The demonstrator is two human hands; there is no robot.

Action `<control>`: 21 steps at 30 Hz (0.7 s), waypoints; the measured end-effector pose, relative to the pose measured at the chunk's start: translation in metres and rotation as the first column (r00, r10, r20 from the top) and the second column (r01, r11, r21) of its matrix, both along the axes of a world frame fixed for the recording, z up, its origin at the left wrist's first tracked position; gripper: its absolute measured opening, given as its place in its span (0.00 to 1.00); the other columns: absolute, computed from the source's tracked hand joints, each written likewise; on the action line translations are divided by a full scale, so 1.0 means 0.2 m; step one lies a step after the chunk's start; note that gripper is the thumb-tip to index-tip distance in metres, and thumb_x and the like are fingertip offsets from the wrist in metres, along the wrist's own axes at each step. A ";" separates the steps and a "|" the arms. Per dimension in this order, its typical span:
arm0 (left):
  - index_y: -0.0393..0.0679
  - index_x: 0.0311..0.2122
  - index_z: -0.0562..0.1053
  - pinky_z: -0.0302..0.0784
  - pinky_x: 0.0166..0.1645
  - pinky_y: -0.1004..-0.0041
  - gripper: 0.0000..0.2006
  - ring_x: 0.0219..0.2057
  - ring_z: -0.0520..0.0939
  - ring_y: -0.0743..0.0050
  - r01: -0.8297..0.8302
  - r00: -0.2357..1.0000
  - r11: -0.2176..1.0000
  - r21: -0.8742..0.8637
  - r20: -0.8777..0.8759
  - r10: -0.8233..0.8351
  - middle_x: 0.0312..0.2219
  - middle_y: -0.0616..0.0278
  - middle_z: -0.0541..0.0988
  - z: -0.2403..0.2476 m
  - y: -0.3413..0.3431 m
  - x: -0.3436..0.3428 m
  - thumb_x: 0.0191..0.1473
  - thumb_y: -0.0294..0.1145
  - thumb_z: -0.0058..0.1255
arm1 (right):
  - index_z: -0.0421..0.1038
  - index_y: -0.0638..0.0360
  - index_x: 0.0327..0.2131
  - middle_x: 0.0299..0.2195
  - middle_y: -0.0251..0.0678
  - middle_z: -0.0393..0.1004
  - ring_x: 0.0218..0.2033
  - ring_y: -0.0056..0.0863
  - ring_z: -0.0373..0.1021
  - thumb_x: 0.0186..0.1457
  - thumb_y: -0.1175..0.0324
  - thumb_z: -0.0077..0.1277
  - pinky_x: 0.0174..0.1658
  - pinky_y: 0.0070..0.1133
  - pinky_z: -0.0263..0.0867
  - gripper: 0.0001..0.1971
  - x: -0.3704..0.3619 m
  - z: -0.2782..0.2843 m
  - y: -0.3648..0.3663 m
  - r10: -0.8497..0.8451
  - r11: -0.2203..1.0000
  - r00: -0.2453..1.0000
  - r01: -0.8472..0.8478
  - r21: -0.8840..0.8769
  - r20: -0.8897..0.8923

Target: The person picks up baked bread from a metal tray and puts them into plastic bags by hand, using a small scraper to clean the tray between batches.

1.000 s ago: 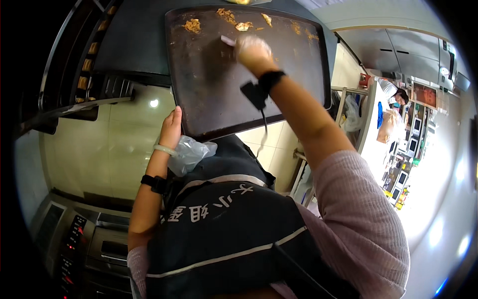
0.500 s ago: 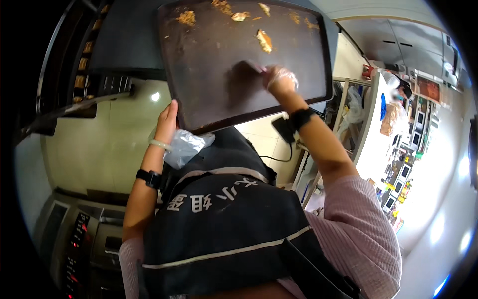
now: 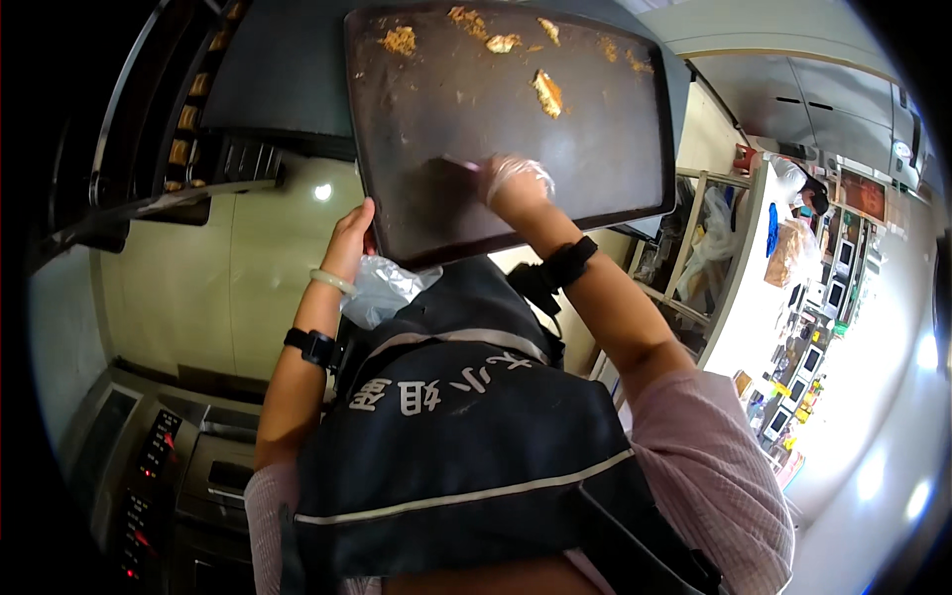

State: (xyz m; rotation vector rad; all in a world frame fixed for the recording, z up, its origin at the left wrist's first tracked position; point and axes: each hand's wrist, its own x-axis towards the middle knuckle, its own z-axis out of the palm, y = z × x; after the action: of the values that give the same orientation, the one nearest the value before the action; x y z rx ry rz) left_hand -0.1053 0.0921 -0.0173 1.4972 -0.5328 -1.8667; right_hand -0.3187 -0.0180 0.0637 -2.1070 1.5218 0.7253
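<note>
A large dark baking tray (image 3: 605,149) slants in front of me. Brown crumbs (image 3: 400,41) and a few pale, browned food scraps (image 3: 547,94) lie toward its far side. At the tray's near left corner my left hand (image 3: 349,238) is closed on the rim, its underside fingers hidden. A crumpled clear plastic bag (image 3: 382,290) hangs beside that hand; whether the hand holds it cannot be seen. My right hand (image 3: 518,186), in a clear plastic glove, is closed on a pinkish scraper (image 3: 461,164), blurred by motion, low over the tray's near half.
The tray overlaps a dark surface (image 3: 283,84). At the left stands a rack (image 3: 188,119) holding several browned pieces. Lower left is an oven with a lit control panel (image 3: 154,446). On the right are an open shelf (image 3: 699,228) with plastic bags and a white counter (image 3: 739,288).
My right hand has swept left and toward me across the tray with the scraper. The left hand stays on the corner. The whole view has shifted slightly.
</note>
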 end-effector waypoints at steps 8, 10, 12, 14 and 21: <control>0.45 0.29 0.72 0.59 0.19 0.84 0.19 0.15 0.65 0.87 -0.002 0.999 0.997 0.079 0.039 -0.001 0.16 0.73 0.69 0.08 -0.03 -0.02 0.54 0.50 0.40 | 0.74 0.59 0.24 0.26 0.46 0.74 0.31 0.36 0.73 0.44 0.59 0.47 0.34 0.28 0.68 0.13 0.17 -0.06 -0.26 -0.214 0.938 0.940 0.274 -0.213 0.266; 0.45 0.29 0.72 0.59 0.19 0.84 0.19 0.15 0.66 0.87 0.003 0.999 0.996 0.089 0.053 -0.008 0.16 0.73 0.69 0.05 -0.02 -0.01 0.54 0.51 0.40 | 0.74 0.59 0.24 0.26 0.46 0.74 0.30 0.37 0.73 0.43 0.63 0.46 0.31 0.27 0.69 0.11 -0.05 -0.06 -0.45 -0.386 0.909 0.919 0.394 -0.138 0.080; 0.45 0.27 0.72 0.60 0.18 0.84 0.19 0.14 0.66 0.86 -0.012 0.998 0.996 0.084 0.057 0.008 0.15 0.72 0.69 0.02 -0.02 -0.02 0.54 0.51 0.40 | 0.72 0.59 0.32 0.25 0.44 0.74 0.28 0.39 0.73 0.41 0.65 0.49 0.29 0.28 0.68 0.13 -0.24 -0.04 -0.49 -0.367 0.764 0.908 0.417 -0.492 0.201; 0.45 0.26 0.71 0.60 0.18 0.83 0.20 0.14 0.66 0.86 -0.022 0.998 0.997 0.071 0.065 0.018 0.15 0.72 0.69 0.01 -0.01 -0.01 0.54 0.52 0.39 | 0.72 0.57 0.33 0.27 0.43 0.74 0.29 0.38 0.72 0.40 0.63 0.51 0.30 0.28 0.69 0.14 -0.29 -0.01 -0.54 -0.388 0.838 0.907 0.421 -0.349 0.162; 0.44 0.25 0.70 0.58 0.18 0.83 0.19 0.13 0.65 0.84 -0.034 0.986 0.995 0.096 0.166 0.018 0.13 0.71 0.68 0.04 0.00 -0.02 0.53 0.51 0.40 | 0.72 0.57 0.31 0.31 0.43 0.74 0.35 0.39 0.71 0.39 0.62 0.49 0.39 0.27 0.67 0.14 0.40 0.02 -0.54 -0.141 0.974 0.952 0.183 -0.136 0.271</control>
State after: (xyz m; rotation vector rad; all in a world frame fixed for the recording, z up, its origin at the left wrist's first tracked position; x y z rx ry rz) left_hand -0.1088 0.0912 -0.0098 1.7260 -0.5008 -1.7818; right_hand -0.2395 -0.1268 0.0680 -2.0618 1.6249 0.2627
